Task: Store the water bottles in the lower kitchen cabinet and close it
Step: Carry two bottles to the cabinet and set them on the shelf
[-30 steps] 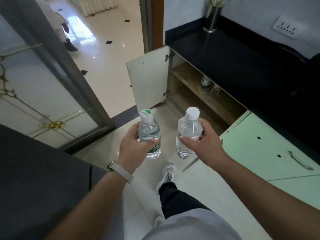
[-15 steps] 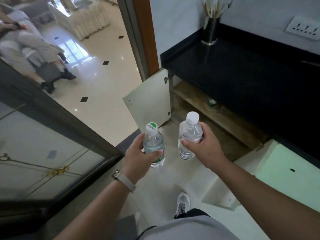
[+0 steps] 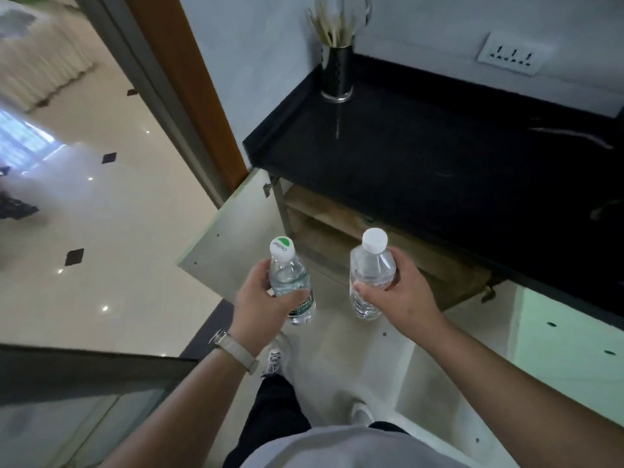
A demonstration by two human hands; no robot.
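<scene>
Two bottles, one for each hand?

Yes. The left hand [image 3: 258, 300] holds the green-capped bottle [image 3: 288, 282] and the right hand [image 3: 403, 295] holds the white-capped bottle [image 3: 371, 275]. Both bottles are upright, side by side but apart, in the air above the floor [image 3: 337, 336].

How do the fingers sit?

On the left, the fingers [image 3: 258, 270] curl round the bottle's side and the thumb lies across its label. On the right, the thumb presses the near side and the other fingers wrap the shoulder just under the cap.

Where is the cabinet?

The cabinet [image 3: 283, 211] is just beyond the bottles, under the black table [image 3: 439, 157], and it stands open. Its left door [image 3: 233, 244] swings out toward the doorway. A wooden shelf [image 3: 334, 216] shows inside, with something small and green at its back, too hidden to name. A pale green panel [image 3: 567, 349] juts out at the right.

Anything on the table?

A dark holder [image 3: 336, 76] with pale sticks stands in the back left corner by the wall. A white socket strip [image 3: 511, 57] is on the wall further right.

And the person?

There is a watch [image 3: 233, 349] on the left wrist, dark trousers, and a pale shoe [image 3: 277, 358] on the floor below the left hand.
</scene>
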